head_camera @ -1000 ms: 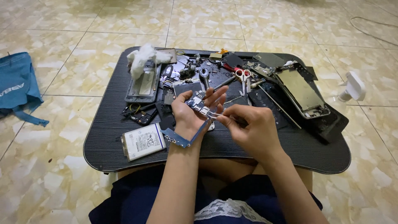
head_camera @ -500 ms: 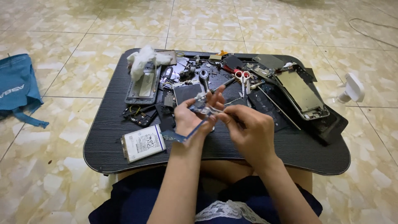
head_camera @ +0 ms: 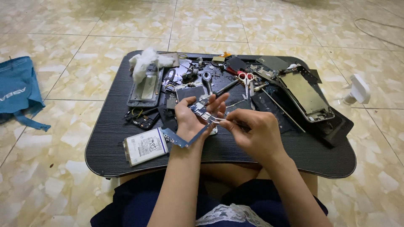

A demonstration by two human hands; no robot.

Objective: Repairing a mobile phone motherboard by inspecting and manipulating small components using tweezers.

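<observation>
Overhead, the left hand pinches a blue circuit board above the desk's front edge; the right hand pinches tweezers against it. Battery lies front-left, scissors and phone frame behind. Since earlier, the board sits flatter.

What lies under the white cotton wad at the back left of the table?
The white cotton wad rests on the upper end of an opened phone frame. The frame's top end is covered and unseen.

A blue circuit board, narrow and L-shaped, is lying tilted at the frame's centre, its lower end pointing left. Thin metal tweezers are touching its upper part.
</observation>
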